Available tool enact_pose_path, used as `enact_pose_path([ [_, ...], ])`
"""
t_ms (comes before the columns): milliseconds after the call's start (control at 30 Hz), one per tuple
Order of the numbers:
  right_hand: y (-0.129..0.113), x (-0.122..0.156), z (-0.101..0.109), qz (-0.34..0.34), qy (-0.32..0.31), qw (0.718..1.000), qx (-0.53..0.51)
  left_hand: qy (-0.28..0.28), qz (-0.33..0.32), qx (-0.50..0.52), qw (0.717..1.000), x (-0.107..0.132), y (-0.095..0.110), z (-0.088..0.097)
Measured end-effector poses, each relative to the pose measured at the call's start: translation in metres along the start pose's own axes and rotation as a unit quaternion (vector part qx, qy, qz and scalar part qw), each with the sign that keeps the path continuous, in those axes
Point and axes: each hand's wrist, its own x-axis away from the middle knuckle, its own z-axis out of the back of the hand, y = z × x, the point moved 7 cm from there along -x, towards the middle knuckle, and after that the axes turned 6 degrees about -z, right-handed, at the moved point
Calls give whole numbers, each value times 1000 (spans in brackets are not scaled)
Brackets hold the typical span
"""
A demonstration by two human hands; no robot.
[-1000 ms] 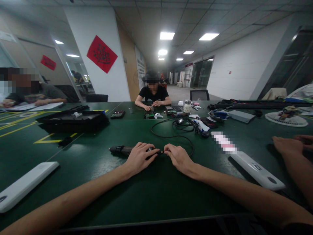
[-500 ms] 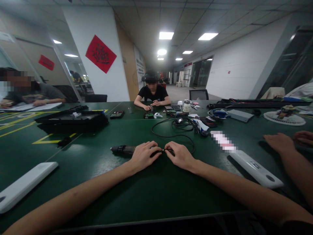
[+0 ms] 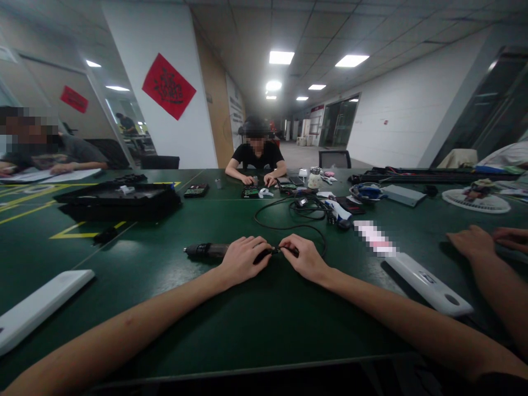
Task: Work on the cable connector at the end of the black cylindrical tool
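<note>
One dark tool (image 3: 204, 251) lies across the table (image 3: 264, 330) at 12 o'clock from the wearer, its bare rear end pointing to 9 o'clock. There are two hands of the wearer on it. The left hand (image 3: 243, 258) is curled down over its front half and grips it. The right hand (image 3: 303, 258) is pinched with thumb and fingertips on a thin dark piece (image 3: 277, 251) at the tool's nose, which is too small to make out.

Two white panels lie flat, one at 8 o'clock (image 3: 39, 302) and one at 4 o'clock (image 3: 429, 283). One black cable (image 3: 284, 225) loops at 1 o'clock behind the hands, and one black case (image 3: 119, 201) sits at 10 o'clock. Two hands of a co-worker (image 3: 474, 242) rest at 3 o'clock.

Against a second ago, the wearer's hands have drawn closer, thumbs now almost meeting; the tool lies where it did.
</note>
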Motion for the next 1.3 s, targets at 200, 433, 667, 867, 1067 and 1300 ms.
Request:
enact_pose_path([
  [200,-2,0,-2,9,-14,1000,1,2,-9,11,1000,2,0,1],
  [433,-3,-1,-3,11,-25,1000,11,-3,-12,4,1000,1,1,0],
  [667,-3,-1,-7,18,-32,999,25,-7,-15,-5,1000,1,1,1],
  [867,-2,-1,-9,19,-47,999,19,-3,-21,4,1000,2,4,3],
  [1067,-4,-1,-10,20,-52,998,18,-5,-11,3,1000,1,1,2],
  [1300,-6,0,-9,17,-52,998,13,0,-25,13,1000,1,4,4],
])
